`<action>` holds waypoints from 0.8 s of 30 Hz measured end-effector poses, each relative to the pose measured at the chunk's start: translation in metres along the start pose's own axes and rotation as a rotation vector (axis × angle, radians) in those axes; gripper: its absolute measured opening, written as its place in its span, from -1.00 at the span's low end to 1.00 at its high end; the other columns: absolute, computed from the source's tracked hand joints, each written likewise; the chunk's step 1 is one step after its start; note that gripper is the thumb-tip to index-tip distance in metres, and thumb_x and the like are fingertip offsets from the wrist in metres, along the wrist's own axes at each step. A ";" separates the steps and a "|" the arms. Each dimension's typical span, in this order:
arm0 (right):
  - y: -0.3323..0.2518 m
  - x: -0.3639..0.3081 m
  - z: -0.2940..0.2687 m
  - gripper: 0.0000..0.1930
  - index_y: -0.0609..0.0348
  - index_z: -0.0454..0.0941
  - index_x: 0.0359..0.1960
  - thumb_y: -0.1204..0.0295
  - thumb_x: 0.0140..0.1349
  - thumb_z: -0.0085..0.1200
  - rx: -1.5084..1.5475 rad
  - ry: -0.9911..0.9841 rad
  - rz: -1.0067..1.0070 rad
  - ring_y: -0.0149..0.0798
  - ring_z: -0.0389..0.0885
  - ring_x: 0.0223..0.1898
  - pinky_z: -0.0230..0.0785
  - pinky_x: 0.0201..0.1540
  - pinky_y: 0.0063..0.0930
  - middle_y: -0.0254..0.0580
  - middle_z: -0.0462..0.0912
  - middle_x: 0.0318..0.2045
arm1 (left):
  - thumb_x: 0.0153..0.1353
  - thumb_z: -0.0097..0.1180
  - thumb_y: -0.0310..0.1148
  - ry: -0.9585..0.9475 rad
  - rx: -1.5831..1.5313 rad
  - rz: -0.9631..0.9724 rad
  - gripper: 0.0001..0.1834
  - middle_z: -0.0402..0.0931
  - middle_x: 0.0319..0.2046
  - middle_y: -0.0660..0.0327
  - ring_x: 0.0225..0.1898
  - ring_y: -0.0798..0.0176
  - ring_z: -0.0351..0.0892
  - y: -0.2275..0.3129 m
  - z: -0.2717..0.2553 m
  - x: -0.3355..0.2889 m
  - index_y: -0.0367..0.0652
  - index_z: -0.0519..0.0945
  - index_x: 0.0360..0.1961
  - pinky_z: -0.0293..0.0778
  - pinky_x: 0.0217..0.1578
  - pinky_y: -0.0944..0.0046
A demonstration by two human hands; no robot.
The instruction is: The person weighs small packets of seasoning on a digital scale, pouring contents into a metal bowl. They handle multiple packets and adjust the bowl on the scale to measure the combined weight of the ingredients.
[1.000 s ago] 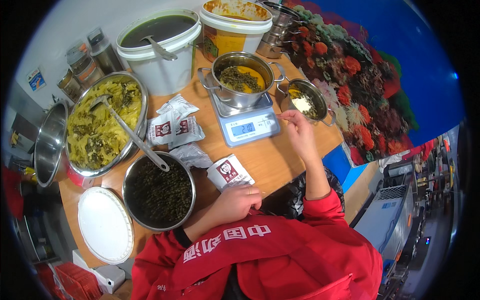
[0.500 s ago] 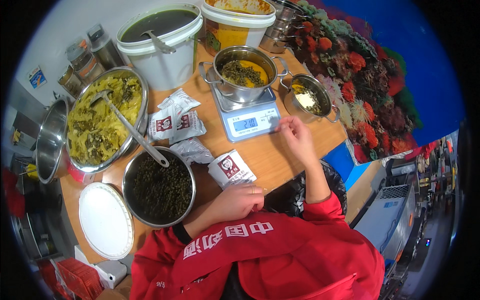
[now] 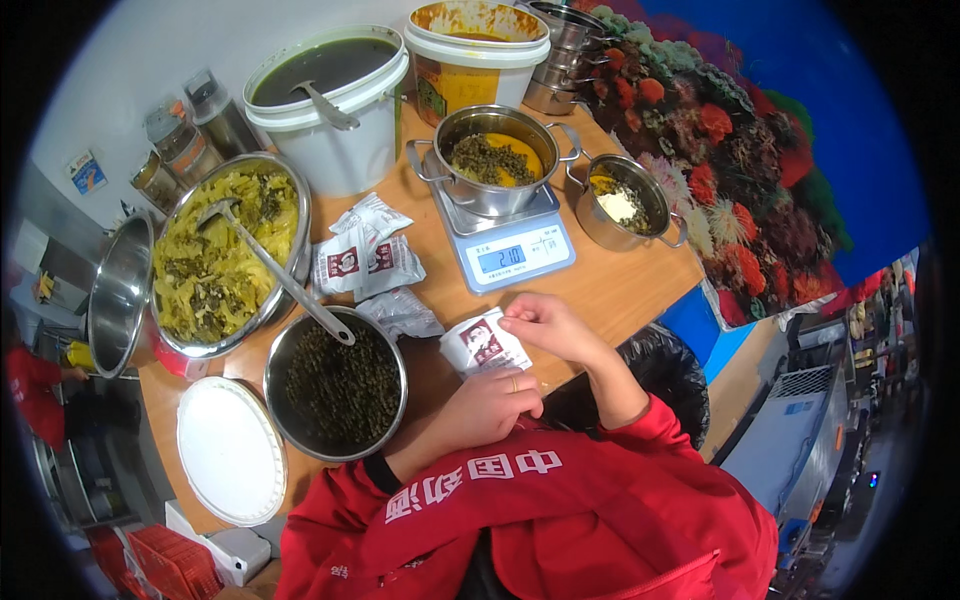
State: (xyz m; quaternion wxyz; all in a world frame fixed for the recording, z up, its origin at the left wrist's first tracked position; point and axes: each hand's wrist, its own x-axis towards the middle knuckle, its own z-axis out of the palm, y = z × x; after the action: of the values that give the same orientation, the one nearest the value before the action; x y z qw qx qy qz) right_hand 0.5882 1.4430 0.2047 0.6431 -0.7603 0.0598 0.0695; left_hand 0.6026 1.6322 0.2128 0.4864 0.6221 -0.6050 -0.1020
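Observation:
A white sachet (image 3: 484,343) with a dark red printed panel lies near the table's front edge. My right hand (image 3: 548,326) is closed in a pinch at its upper right corner. Just below the sachet, my left hand (image 3: 492,407) rests with curled fingers, their inner side hidden. Beyond my hands, a two-handled steel pot (image 3: 487,205) with orange liquid and chopped green pieces stands on a digital scale (image 3: 512,257), its display lit. To the right of it is a smaller steel pot (image 3: 612,230) with green pieces and pale powder on top.
Several more sachets (image 3: 366,262) lie left of the scale. Steel bowls hold chopped green pieces (image 3: 335,385) and yellow-green leafy vegetables (image 3: 230,262), a ladle (image 3: 285,275) spanning them. Two large tubs (image 3: 330,140) stand behind. A white lid (image 3: 230,450) lies at left; a black-lined bin (image 3: 670,375) stands below.
My right hand has come left and down from beside the scale to the sachet's corner, its fingers closing there. My left hand stays near the sachet. The view has shifted slightly.

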 end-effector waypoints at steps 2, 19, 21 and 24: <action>-0.009 -0.019 -0.013 -0.87 0.24 0.51 -0.31 0.44 0.21 0.12 0.117 0.045 0.014 -0.62 0.39 -0.47 0.26 -0.42 -0.72 -0.48 0.51 -0.49 | -0.13 0.03 -0.61 0.136 0.026 -0.034 -0.81 0.49 -0.40 0.25 -0.31 0.13 0.48 0.003 -0.001 0.000 -0.10 0.53 -0.45 0.42 -0.31 0.21; -0.002 -0.052 -0.074 -0.87 0.22 0.44 -0.17 0.46 0.32 -0.09 0.248 0.396 -0.304 -0.50 0.48 -0.33 0.33 -0.26 -0.66 -0.23 0.61 -0.31 | 0.24 0.05 -0.22 0.189 -0.648 -0.764 -0.64 0.55 -0.48 0.21 -0.46 0.45 0.49 0.016 0.024 0.038 -0.33 0.47 -0.12 0.43 -0.42 0.45; 0.005 -0.020 -0.076 -0.81 0.27 0.42 -0.12 0.46 0.32 -0.16 0.054 0.412 -0.409 -0.25 0.50 -0.09 0.28 0.06 -0.41 -0.10 0.58 -0.10 | 0.23 0.06 -0.21 0.169 -0.608 -0.666 -0.64 0.54 -0.49 0.21 -0.47 0.45 0.47 0.011 0.026 0.046 -0.32 0.47 -0.13 0.41 -0.43 0.43; 0.014 0.009 -0.080 -0.74 0.24 0.45 -0.15 0.66 0.13 -0.15 -0.559 0.545 -0.609 -0.01 0.40 0.03 0.22 0.12 -0.24 -0.12 0.57 -0.10 | 0.22 0.09 -0.25 0.093 -0.404 -0.649 -0.68 0.52 -0.50 0.19 -0.48 0.42 0.46 0.002 0.028 0.051 -0.32 0.48 -0.17 0.40 -0.44 0.36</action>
State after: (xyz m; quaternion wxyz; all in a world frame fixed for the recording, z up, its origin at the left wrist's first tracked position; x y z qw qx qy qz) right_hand 0.5974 1.3614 0.2028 0.3666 -0.8771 -0.0200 -0.3096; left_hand 0.5943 1.5757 0.2237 0.5684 0.6770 -0.3216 -0.3394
